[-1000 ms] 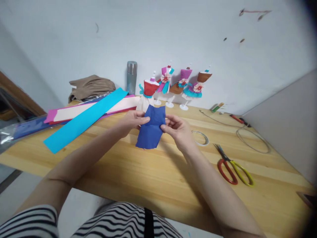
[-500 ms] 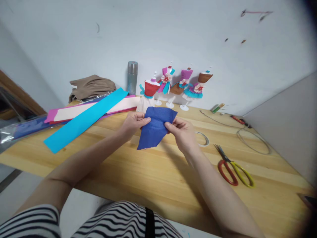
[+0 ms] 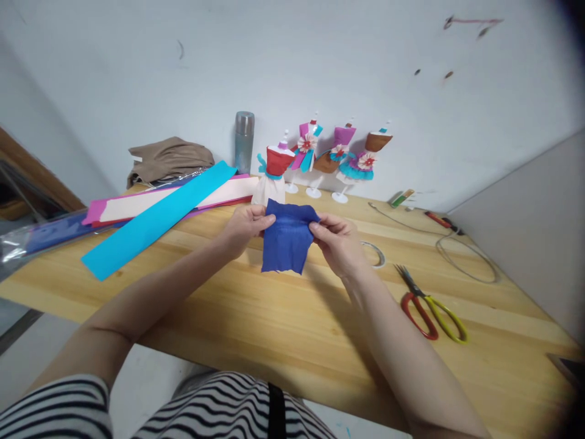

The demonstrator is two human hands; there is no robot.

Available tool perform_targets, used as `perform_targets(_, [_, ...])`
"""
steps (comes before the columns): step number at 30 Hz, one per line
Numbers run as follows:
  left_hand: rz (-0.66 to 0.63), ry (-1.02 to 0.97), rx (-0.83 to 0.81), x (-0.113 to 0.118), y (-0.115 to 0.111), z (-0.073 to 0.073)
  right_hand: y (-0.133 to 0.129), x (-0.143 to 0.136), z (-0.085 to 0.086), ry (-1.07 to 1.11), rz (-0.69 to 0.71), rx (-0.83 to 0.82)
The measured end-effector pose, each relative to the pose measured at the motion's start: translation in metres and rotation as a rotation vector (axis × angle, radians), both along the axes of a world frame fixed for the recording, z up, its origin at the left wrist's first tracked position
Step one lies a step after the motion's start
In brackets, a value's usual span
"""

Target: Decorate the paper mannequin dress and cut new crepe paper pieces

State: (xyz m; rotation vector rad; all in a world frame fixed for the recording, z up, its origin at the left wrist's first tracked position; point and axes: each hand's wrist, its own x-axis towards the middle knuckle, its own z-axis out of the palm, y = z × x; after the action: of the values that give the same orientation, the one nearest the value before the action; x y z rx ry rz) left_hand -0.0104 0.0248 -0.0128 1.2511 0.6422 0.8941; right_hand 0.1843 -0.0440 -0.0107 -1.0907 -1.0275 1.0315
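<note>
Spanning the gap between two hands, a blue crepe-paper sheet [image 3: 289, 247] hangs above the worktop [image 3: 274, 323], near the middle of the view. The left hand [image 3: 245, 228] pinches its side edge at nine o'clock, the right hand [image 3: 339, 239] the opposite edge at three o'clock; both thumbs press the near face, the fingers behind being largely hidden. A creased band crosses the sheet between the grips, and the lower edge falls free toward six o'clock. Judged by its wrinkles and limp drape, the material should be very light, soft and somewhat stretchy, with enough texture not to slip; it would likely crease or tear if pulled sharply. Light thumb-and-finger pinches at the side edges, level with the band, seem the best hold, leaving the lower part slack. Whether the paper is doubled cannot be told. About the sheet: a red-bodiced miniature dress form [image 3: 278, 163] near twelve o'clock, a tape ring [image 3: 382, 254] past the right hand at three, scissors [image 3: 423, 297] toward four, and a turquoise crepe-paper strip [image 3: 159, 221] between nine and ten.
</note>
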Motion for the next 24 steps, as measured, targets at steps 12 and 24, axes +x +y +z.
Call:
perform_targets(12, [0.012, 0.016, 0.189, -0.005, 0.000, 0.007, -0.002, 0.002, 0.006, 0.024, 0.077, 0.053])
perform_targets(24, [-0.014, 0.068, 0.337, -0.021, -0.005, 0.021, -0.001, 0.000, 0.005, -0.104, 0.126, 0.159])
